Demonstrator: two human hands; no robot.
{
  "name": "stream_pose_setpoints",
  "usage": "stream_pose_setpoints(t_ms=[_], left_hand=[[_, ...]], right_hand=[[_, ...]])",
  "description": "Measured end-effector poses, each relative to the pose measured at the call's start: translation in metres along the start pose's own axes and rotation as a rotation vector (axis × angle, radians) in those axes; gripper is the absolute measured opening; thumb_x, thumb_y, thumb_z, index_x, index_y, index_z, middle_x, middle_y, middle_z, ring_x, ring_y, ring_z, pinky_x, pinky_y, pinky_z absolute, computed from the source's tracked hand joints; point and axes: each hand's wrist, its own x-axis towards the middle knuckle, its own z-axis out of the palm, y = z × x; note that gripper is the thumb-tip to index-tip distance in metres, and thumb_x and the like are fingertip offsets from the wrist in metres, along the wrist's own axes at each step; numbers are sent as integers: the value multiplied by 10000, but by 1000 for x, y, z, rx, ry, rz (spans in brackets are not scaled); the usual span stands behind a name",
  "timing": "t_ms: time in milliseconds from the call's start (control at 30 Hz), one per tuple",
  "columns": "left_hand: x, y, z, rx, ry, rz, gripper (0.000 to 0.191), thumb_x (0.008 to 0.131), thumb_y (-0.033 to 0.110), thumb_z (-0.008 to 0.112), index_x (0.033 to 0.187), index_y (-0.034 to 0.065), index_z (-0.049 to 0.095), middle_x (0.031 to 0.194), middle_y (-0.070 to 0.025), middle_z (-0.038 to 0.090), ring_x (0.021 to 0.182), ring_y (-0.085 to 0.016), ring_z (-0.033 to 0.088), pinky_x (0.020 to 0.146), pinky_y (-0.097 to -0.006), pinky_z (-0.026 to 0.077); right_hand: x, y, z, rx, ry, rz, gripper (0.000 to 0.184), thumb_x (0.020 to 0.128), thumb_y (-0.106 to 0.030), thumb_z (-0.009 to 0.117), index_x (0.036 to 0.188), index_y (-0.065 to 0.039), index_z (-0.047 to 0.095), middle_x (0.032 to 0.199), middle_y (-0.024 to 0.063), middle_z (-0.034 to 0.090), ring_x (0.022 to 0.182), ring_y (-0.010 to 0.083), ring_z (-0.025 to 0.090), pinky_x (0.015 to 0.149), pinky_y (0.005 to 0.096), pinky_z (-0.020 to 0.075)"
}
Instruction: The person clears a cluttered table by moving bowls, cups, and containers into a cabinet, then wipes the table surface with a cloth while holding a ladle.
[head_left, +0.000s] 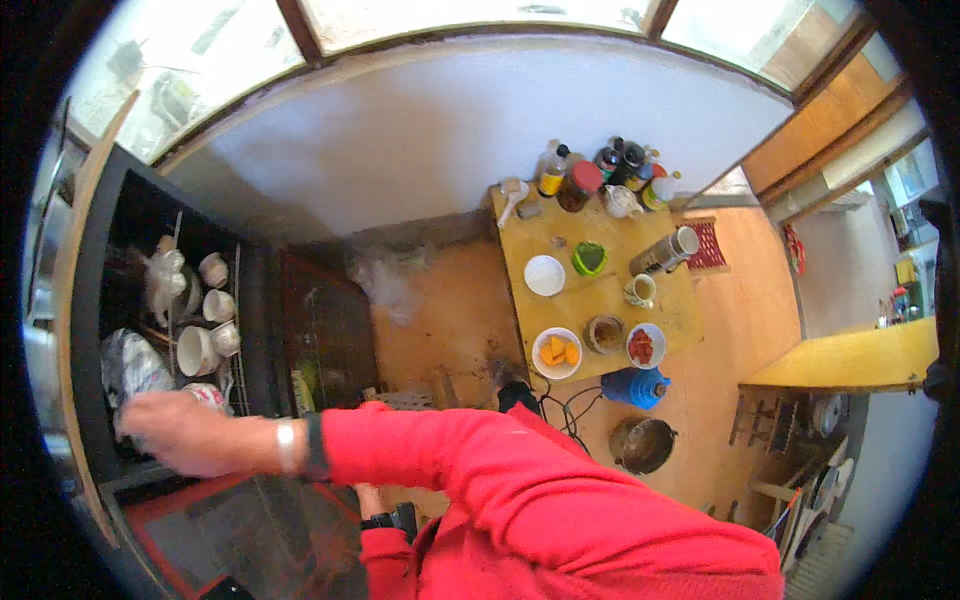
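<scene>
My right hand (176, 431), blurred, reaches across to the left into a dark cabinet (262, 352). Its fingers are at a checked cloth-like thing (135, 367); whether they grip it I cannot make out. Close by the knuckles sits a bowl with a red pattern (206, 394). Beyond it, white bowls and cups (197, 351) rest on a wire rack (238, 300). Of my left hand (367, 495) only the part beside a black wristwatch shows; the fingers are hidden behind my right sleeve (465, 457).
A yellow wooden table (592, 304) carries bowls of orange pieces (556, 352) and red pieces (646, 346), a cup (640, 291), a thermos flask (666, 251) and several bottles. A blue container (636, 388) and a metal pot (643, 444) stand beside it. Black cables (574, 420) trail nearby.
</scene>
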Motion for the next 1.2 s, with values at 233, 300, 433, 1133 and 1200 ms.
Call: stream_pose_setpoints(t_ms=[233, 300, 433, 1133, 1200], left_hand=[[31, 3, 76, -77, -304, -152, 194, 851, 73, 527, 1030, 1, 545, 935, -57, 590, 816, -135, 571, 666, -255, 471], [44, 6, 102, -70, -390, -185, 208, 860, 66, 506, 1059, 11, 535, 965, -56, 581, 827, -142, 580, 663, -252, 468], [66, 15, 149, -20, -513, -154, 229, 867, 83, 504, 1084, 16, 524, 981, -59, 586, 851, -156, 596, 672, -267, 472], [88, -10, 267, 214, -621, -328, 240, 857, 61, 512, 1089, 23, 556, 1009, -58, 607, 886, -155, 583, 764, -274, 463], [86, -13, 271, 179, -599, -378, 241, 857, 61, 511, 1090, 22, 557, 1003, -59, 609, 882, -153, 583, 763, -275, 464]], right_hand=[[-219, -9, -223, -445, 267, 888, 230, 807, -53, 534, 1029, -29, 595, 1030, 140, 601, 977, 281, 573, 847, 342, 455], [-284, -33, -272, -629, 389, 972, 225, 825, -89, 527, 1026, -18, 601, 1005, 114, 621, 904, 231, 604, 796, 311, 476], [-373, -63, -375, -581, 850, 1362, 322, 766, -136, 560, 1064, -17, 577, 981, 152, 622, 929, 260, 595, 815, 332, 462], [-420, -15, -679, -1611, 331, 1495, 1036, 509, -261, 808, 1377, -105, 266, 1343, 273, 281, 1182, 427, 360, 998, 434, 327], [-425, -19, -689, -1551, 454, 1402, 1010, 524, -287, 801, 1363, -73, 282, 1347, 280, 277, 1197, 409, 358, 962, 437, 371]])
